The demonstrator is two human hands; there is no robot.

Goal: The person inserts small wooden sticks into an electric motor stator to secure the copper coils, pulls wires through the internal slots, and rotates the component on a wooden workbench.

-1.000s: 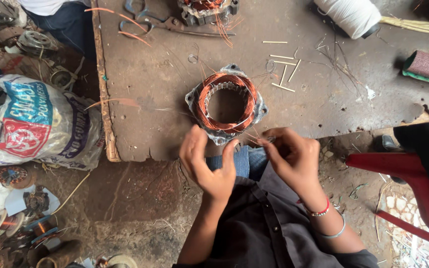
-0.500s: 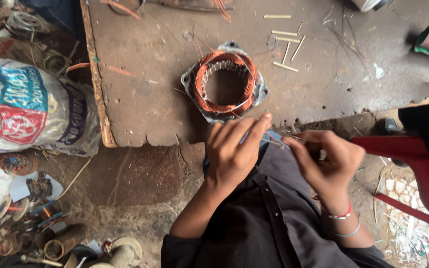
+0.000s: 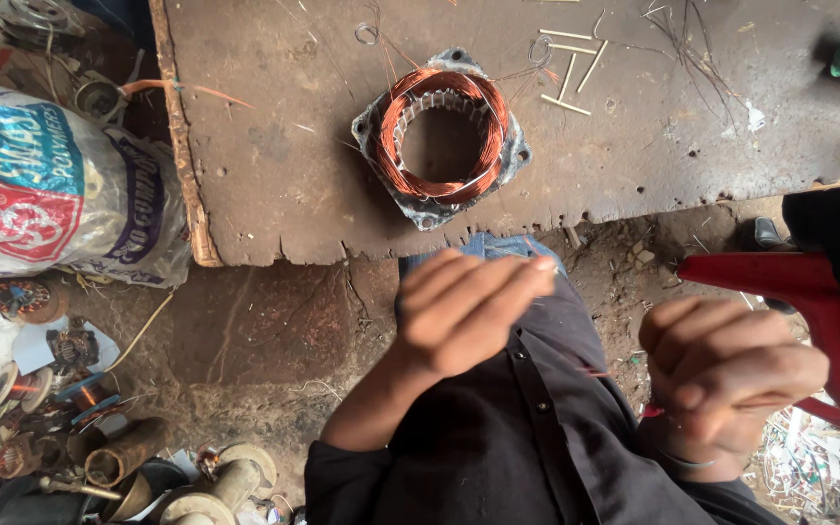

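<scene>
A motor stator [image 3: 393, 146] with copper windings in a grey metal frame lies flat on the rusty metal table [image 3: 274, 165], near its front edge. My left hand [image 3: 469, 311] hovers just below that edge over my lap, fingers straight and pressed together, thumb hidden. Further right and lower, my right hand [image 3: 731, 379] is curled into a fist. A faint thin reddish strand [image 3: 593, 370] shows between the two hands over my dark shirt; whether either hand holds it is unclear. Neither hand touches the stator.
Short pale sticks [image 3: 566, 68] and loose wire bits lie on the table behind the stator. A printed sack [image 3: 51, 185] stands at the left. Small coils, spools and metal parts [image 3: 80, 389] litter the floor at lower left. A red object [image 3: 780, 277] juts in from the right.
Both hands have come down from the table edge towards my lap and moved apart. The right hand has closed into a fist. The stator has not moved on the table.
</scene>
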